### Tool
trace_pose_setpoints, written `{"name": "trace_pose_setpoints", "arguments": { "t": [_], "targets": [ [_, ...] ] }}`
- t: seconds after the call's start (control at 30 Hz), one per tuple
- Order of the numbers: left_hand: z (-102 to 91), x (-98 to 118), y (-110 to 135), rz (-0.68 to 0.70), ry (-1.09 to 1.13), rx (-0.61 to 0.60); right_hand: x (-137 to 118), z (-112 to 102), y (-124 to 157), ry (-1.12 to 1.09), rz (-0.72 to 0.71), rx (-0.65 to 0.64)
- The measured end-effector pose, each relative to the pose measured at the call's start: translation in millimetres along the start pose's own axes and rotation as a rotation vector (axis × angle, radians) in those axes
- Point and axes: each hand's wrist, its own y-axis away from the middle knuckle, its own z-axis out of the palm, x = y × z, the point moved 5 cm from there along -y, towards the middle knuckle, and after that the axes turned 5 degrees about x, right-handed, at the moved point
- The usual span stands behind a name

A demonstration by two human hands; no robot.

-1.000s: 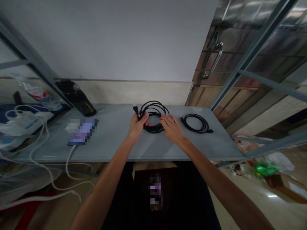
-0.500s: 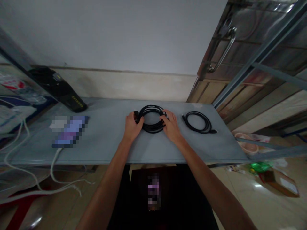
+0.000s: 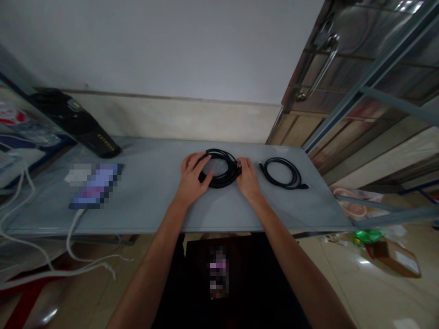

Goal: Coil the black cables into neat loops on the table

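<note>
A coiled black cable (image 3: 219, 183) lies on the grey table in front of me. On its left side, my left hand (image 3: 192, 178) rests with fingers and thumb spread apart over the loops. The left edge of the coil is partly hidden beneath those fingers. My right hand (image 3: 247, 177) is closed on the coil's right side, where a cable end with a shiny tip (image 3: 238, 165) shows by the fingertips. Right of that hand lies a second, thinner black cable coil (image 3: 281, 184), which neither hand touches.
The grey table (image 3: 147, 201) backs onto a wall. At left are a phone-like device (image 3: 98, 185), blurred out, a black case (image 3: 82, 125) and white cables (image 3: 70, 237). A metal frame post (image 3: 329, 121) stands at right; a cardboard box (image 3: 394, 258) sits on the floor.
My left hand has loosened and spread its fingers over the coil's left side. The right fingers have drawn together at its right edge. The view has shifted slightly.
</note>
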Motion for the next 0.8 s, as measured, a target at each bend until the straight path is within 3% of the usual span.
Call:
{"name": "trace_pose_setpoints", "arguments": {
  "t": [0.1,0.2,0.5,0.8],
  "targets": [
    [5.8,18.3,1.2,0.128,0.079,-0.146,0.1,0.8,0.6,0.025,-0.001,-0.025],
    [14.3,19.4,3.9,0.160,0.104,-0.228,0.5,0.7,0.2,0.030,0.008,-0.021],
    [23.0,1.4,6.9,0.046,0.124,-0.192,0.7,-0.9,-1.2,-0.024,0.041,0.051],
    [19.8,5.6,5.1,0.060,0.061,-0.226,-3.2,-8.5,-2.6,-0.083,0.021,0.138]
  ]
}}
